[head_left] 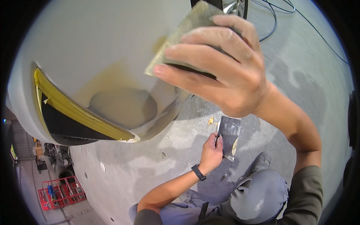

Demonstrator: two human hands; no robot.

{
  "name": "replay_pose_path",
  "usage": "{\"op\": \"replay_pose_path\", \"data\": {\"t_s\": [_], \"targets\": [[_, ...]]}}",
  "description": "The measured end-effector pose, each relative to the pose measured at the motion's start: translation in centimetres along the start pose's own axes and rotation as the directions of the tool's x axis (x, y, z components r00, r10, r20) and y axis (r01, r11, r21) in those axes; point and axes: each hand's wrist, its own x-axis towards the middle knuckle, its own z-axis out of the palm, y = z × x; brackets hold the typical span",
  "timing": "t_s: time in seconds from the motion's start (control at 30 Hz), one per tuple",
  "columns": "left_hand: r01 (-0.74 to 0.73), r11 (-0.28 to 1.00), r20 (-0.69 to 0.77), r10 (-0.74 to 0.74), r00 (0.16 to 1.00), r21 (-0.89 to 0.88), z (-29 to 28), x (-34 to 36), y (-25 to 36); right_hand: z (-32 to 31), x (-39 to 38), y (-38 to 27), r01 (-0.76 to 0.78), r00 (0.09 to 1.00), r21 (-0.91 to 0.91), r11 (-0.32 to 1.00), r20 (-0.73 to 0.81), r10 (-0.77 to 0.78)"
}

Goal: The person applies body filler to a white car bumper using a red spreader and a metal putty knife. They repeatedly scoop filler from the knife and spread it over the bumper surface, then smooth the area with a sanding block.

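My right hand (234, 71) is raised close in front, its fingers closed over a flat, greenish translucent spreader (189, 26). The spreader overlaps the pale car body panel (101, 33) in view; whether its edge touches the panel I cannot tell. On the panel's lower corner lies a grey-beige filler patch (123, 107) with a yellowish area above it. Lower down, my left hand (212, 153), with a dark wristband, grips a dark grey flat plate (229, 133). A pale yellow smear (234, 146) sits along the plate's edge.
Yellow masking tape (71, 105) borders a black triangular part (67, 125) of the car. Black cable (275, 22) lies on the concrete floor (131, 172) at the upper right. A red metal rack (62, 193) stands at the lower left. My bent knee (258, 195) is at the lower right.
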Motion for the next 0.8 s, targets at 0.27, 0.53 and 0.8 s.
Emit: {"op": "replay_pose_path", "data": {"t_s": [0.27, 0.53, 0.8], "targets": [[0.006, 0.996, 0.051, -0.001, 0.999, -0.091, -0.4, 0.0, -0.4, -0.1, 1.7, -0.6, -0.178, 0.968, 0.059, 0.982, 0.191, 0.164], [0.254, 0.676, 0.202, -0.157, 0.967, -0.692, -1.1, 0.0, 1.1, -11.8, -6.2, -7.6, -0.664, 0.681, 0.108, 0.74, 0.495, 0.539], [0.259, 0.634, 0.297, -0.048, 0.954, -0.728, -1.3, -0.1, 4.9, -16.3, -13.2, -15.5, -0.653, 0.688, 0.268, 0.708, 0.601, 0.407]]}}
